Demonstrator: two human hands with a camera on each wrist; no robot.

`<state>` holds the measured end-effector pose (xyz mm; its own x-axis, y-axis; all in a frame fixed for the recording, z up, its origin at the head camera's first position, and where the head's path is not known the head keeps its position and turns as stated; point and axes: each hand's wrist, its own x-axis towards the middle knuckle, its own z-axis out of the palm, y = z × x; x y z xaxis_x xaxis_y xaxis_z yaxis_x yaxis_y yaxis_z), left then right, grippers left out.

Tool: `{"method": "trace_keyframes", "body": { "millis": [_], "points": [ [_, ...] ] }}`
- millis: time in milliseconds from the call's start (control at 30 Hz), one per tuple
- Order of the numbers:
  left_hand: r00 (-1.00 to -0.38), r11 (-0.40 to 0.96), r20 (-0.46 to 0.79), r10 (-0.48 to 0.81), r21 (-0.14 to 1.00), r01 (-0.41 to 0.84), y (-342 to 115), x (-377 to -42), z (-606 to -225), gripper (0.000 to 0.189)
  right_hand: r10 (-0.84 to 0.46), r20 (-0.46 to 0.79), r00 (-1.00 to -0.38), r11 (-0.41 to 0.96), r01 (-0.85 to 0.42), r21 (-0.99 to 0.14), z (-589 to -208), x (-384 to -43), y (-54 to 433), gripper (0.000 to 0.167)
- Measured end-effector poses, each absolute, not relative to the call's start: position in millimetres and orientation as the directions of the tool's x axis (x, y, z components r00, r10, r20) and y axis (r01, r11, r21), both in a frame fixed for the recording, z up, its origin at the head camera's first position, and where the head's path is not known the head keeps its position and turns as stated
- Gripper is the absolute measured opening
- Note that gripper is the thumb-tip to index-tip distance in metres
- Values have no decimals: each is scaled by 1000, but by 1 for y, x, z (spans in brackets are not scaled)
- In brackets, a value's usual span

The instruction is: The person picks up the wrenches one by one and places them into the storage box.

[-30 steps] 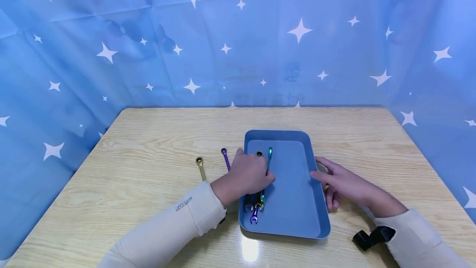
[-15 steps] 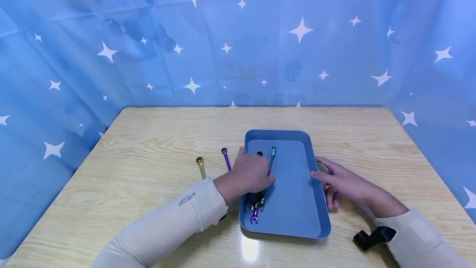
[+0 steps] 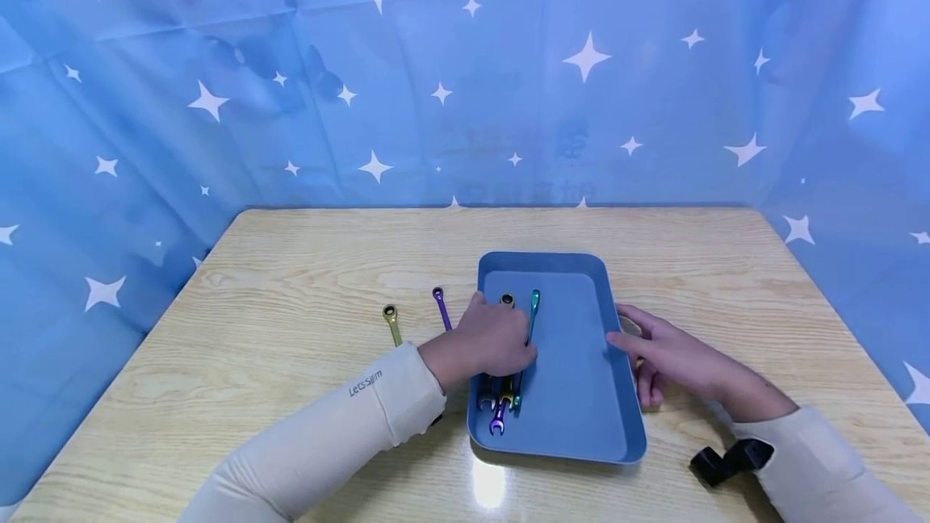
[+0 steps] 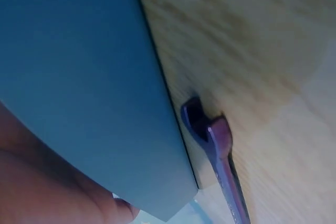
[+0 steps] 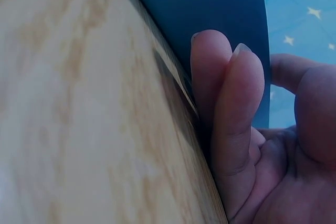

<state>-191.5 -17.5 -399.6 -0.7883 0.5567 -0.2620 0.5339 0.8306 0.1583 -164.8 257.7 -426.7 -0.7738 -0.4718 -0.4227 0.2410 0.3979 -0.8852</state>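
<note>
In the head view a blue tray [image 3: 574,394] lies on the table. My left hand [image 3: 494,341] reaches over its left wall and grips a teal-green wrench [image 3: 534,311], whose two ends show beyond the knuckles; the fingertips are hidden. Under that hand lie more wrenches, among them a gold one [image 3: 507,299] and one with a purple open end [image 3: 497,424]. At the tray's right side, my right hand [image 3: 672,357] pinches the wall, thumb inside the rim. The right wrist view shows its curled fingers [image 5: 231,108] against the tray's outer wall [image 5: 210,3].
Left of the tray, a purple wrench [image 3: 441,309] and a gold wrench [image 3: 392,325] lie on the wooden table [image 3: 291,289], partly covered by the left arm. A starred blue curtain [image 3: 465,127] closes off the back and sides.
The teal-green wrench has shifted slightly right, its lower end now apart from the gold one. My left hand has barely moved; the right hand and tray stay put.
</note>
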Motion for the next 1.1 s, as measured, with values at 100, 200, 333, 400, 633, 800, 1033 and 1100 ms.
{"method": "trace_keyframes", "body": {
  "millis": [100, 200, 333, 400, 633, 800, 1033, 1100],
  "points": [
    [-775, 824, -281, 567, 185, 535, -20, -192, -397, 58, -477, -417, -774, 400, 232, -887, -425, -166, 256, 79],
    [-766, 820, -293, 572, 209, 532, -21, -191, -398, 57, -478, -419, -772, 398, 235, -887, -426, -166, 256, 79],
    [-767, 821, -292, 571, 216, 529, -22, -191, -400, 57, -479, -419, -772, 395, 237, -888, -425, -165, 255, 80],
    [-768, 822, -292, 570, 210, 530, -21, -191, -401, 57, -476, -418, -773, 397, 235, -887, -425, -165, 255, 79],
    [-775, 823, -280, 566, 137, 551, -19, -189, -403, 58, -466, -418, -780, 402, 234, -885, -425, -164, 256, 78],
    [-776, 817, -259, 576, 137, 561, -19, -188, -402, 58, -464, -414, -783, 400, 232, -887, -426, -165, 256, 79],
    [-774, 807, -232, 590, 161, 567, -21, -186, -403, 58, -477, -413, -776, 390, 234, -890, -427, -164, 256, 79],
    [-773, 804, -221, 594, 169, 570, -22, -185, -403, 58, -478, -413, -775, 390, 234, -891, -427, -164, 257, 80]
  ]
}}
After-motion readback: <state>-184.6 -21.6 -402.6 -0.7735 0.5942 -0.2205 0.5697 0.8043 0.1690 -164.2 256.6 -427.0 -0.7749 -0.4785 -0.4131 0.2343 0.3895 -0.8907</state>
